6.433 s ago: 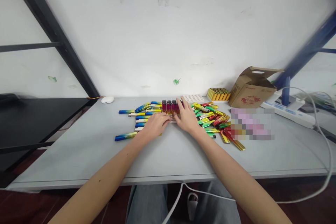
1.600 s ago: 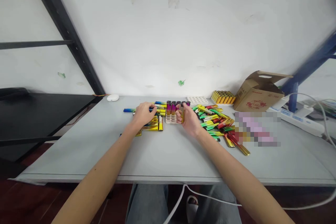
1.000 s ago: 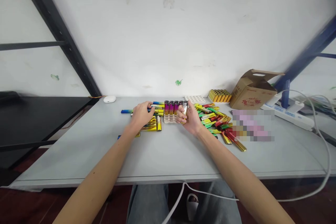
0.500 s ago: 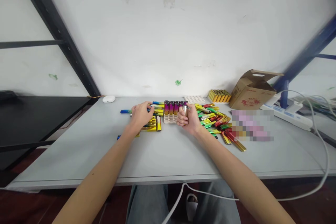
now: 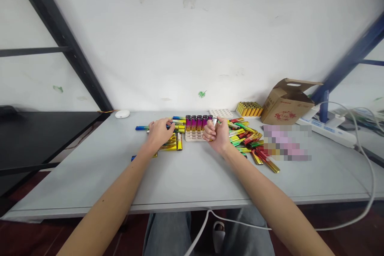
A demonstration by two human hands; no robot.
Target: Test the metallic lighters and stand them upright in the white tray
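Note:
My right hand (image 5: 217, 134) is wrapped round a lighter (image 5: 215, 121), held upright with its silvery metal top showing and the thumb near that top. Behind and left of this fist, a row of purple-and-gold lighters (image 5: 194, 123) stands upright in a white holed tray (image 5: 193, 136). Over on the left, my left hand (image 5: 160, 131) lies palm down on a group of blue-and-yellow lighters (image 5: 179, 142), thumb and index finger apart; its other fingertips are partly hidden. Beside my right hand lies a loose heap of red, green and gold lighters (image 5: 246, 138).
An empty holed tray (image 5: 221, 113) and a tray packed with yellow lighters (image 5: 249, 109) stand by the wall. Farther right are an open cardboard box (image 5: 286, 106), a power strip (image 5: 330, 131) and a white cable (image 5: 373, 180). A white case (image 5: 122, 114) sits back left.
The lighter in my right hand leans slightly more to the right, with its metal top raised a little. My left hand stays over the same lighters. The whole view has shifted slightly.

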